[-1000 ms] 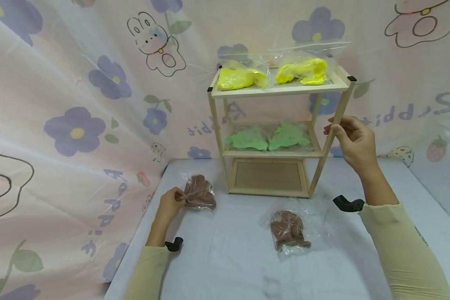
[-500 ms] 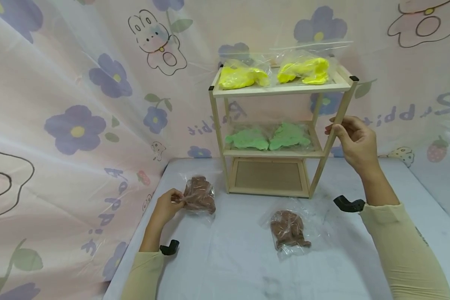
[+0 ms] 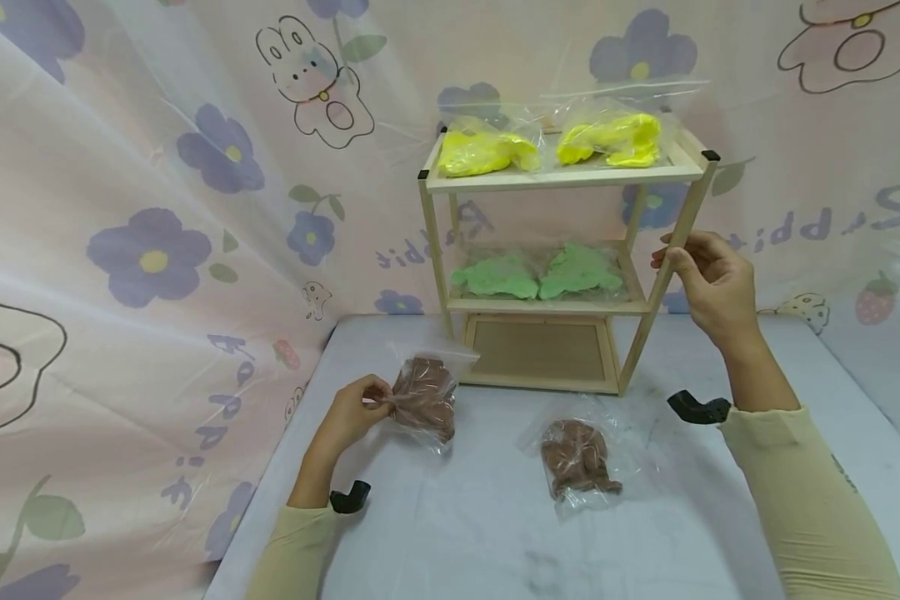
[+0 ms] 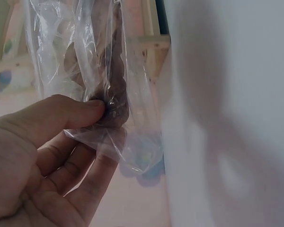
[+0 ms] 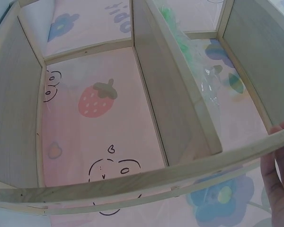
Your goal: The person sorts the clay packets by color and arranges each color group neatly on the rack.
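Observation:
My left hand (image 3: 356,412) pinches the left edge of a clear zip bag (image 3: 424,400) with a brown clay-like lump inside. In the left wrist view, thumb and fingers squeeze the plastic bag (image 4: 102,61), which hangs apart from the white table. The bag overlaps the lower left leg of a small wooden shelf rack (image 3: 547,307). My right hand (image 3: 716,287) holds the rack's right front post, thumb in front and fingertips behind. In the right wrist view only part of the right hand (image 5: 279,175) shows at the post. A second bagged brown lump (image 3: 579,458) lies on the table.
Two bags of yellow lumps (image 3: 487,153) lie on the rack's top shelf, and two bags of green lumps (image 3: 498,277) on the middle one. The bottom shelf (image 3: 540,348) is bare. A patterned curtain (image 3: 217,208) hangs behind the white table (image 3: 457,533).
My left hand has moved right with the brown bag, bringing it from beside the rack to its lower left corner. The right hand keeps its hold on the post.

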Demonstrator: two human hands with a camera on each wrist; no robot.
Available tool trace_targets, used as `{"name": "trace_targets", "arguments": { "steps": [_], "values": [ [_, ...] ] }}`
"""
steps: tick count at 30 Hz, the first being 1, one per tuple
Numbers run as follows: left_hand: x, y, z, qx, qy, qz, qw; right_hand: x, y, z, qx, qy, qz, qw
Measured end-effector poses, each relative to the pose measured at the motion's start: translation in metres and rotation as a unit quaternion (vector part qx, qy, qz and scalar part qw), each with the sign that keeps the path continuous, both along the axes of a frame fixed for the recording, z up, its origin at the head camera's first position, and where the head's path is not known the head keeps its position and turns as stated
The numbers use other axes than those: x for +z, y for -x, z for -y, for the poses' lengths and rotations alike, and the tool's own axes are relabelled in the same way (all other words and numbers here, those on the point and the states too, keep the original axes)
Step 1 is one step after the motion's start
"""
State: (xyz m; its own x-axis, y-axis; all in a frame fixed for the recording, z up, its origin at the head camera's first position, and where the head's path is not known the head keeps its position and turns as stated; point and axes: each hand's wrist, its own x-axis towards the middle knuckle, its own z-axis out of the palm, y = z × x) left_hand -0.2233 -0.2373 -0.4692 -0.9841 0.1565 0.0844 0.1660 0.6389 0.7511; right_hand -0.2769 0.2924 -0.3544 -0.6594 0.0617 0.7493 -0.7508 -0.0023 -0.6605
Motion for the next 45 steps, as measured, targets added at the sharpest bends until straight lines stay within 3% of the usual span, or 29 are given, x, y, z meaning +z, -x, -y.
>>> {"name": "trace_targets", "arguments": {
  "steps": [6,12,25,35,45],
  "values": [
    [-0.001,-0.001,-0.017,-0.031,-0.012,-0.007,0.9994,-0.001,-0.001,0.0,-0.012,-0.006,-0.005,1.0],
    [-0.002,0.0,-0.037,-0.064,-0.009,-0.013,0.9978,0.0,0.0,0.001,0.003,0.009,-0.004,1.0],
    [-0.001,0.004,-0.069,-0.071,0.007,-0.015,0.9973,0.001,0.002,0.002,0.015,0.019,-0.002,1.0],
    [-0.001,0.008,-0.096,-0.094,-0.012,-0.028,0.9951,-0.001,0.004,0.001,0.008,0.017,-0.004,1.0],
    [-0.008,0.016,-0.129,-0.084,-0.04,-0.035,0.995,-0.002,0.002,0.001,0.001,0.018,-0.005,1.0]
  ]
}}
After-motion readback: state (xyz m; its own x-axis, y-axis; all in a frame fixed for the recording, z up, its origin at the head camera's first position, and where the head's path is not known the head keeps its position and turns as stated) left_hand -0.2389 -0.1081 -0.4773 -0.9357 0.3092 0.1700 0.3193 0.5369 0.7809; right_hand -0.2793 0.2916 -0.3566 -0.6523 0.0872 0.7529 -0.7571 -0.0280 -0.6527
